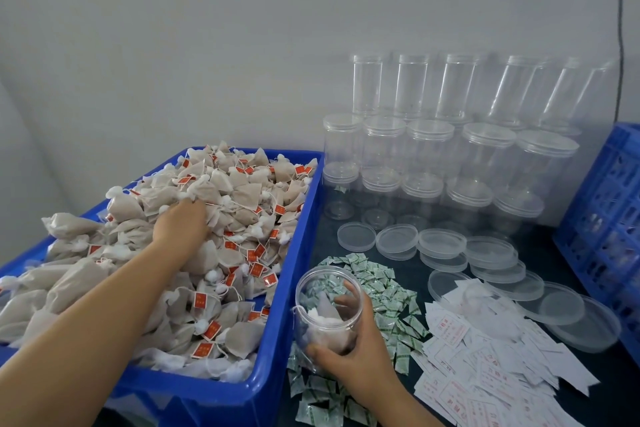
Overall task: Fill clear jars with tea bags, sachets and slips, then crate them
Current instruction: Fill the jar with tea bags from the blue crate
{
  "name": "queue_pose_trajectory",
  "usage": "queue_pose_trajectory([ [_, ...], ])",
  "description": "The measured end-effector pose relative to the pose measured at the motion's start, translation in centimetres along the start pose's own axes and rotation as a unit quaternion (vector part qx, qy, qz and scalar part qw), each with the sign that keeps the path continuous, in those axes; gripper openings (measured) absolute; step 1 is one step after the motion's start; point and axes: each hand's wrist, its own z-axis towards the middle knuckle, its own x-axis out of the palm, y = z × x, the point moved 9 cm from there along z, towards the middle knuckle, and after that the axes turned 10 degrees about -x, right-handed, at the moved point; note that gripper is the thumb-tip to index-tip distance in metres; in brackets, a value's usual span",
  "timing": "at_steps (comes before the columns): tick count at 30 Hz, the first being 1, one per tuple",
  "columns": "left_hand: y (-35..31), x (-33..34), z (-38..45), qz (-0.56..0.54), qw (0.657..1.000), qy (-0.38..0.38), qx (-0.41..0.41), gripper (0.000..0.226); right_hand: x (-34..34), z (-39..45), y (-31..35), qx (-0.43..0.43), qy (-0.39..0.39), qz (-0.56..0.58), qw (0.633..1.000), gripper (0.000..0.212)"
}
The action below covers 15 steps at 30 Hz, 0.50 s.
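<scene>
A blue bin (pixel 277 340) on the left is heaped with tea bags (pixel 221 191) that carry red tags. My left hand (pixel 181 222) reaches into the heap, fingers buried among the bags; what they hold is hidden. My right hand (pixel 349 354) grips an open clear jar (pixel 327 305) tilted toward the bin, with a few tea bags inside. The jar sits over a scatter of green-and-white sachets (pixel 388 291). White slips with red print (pixel 485 357) lie to the right.
Several empty clear jars (pixel 426 149), some lidded and stacked, stand against the wall at the back. Loose clear lids (pixel 488 253) lie in front of them. A blue slatted crate (pixel 609 218) stands at the right edge.
</scene>
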Motion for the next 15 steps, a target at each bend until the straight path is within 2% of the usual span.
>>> queue_pose_trajectory([
  [5, 0.6, -0.5, 0.5, -0.066, 0.998, 0.002, -0.024, 0.012, 0.1, 0.0, -0.3, 0.005, 0.002, 0.002, 1.0, 0.105],
  [9, 0.8, -1.4, 0.3, -0.146, 0.989, 0.017, -0.012, 0.007, 0.2, 0.0, -0.5, 0.005, 0.004, 0.007, 1.0, 0.105],
  [15, -0.5, -3.5, -0.5, -0.269, 0.96, 0.065, 0.035, 0.029, 0.1, 0.1, -0.3, -0.008, 0.003, -0.006, 1.0, 0.1],
])
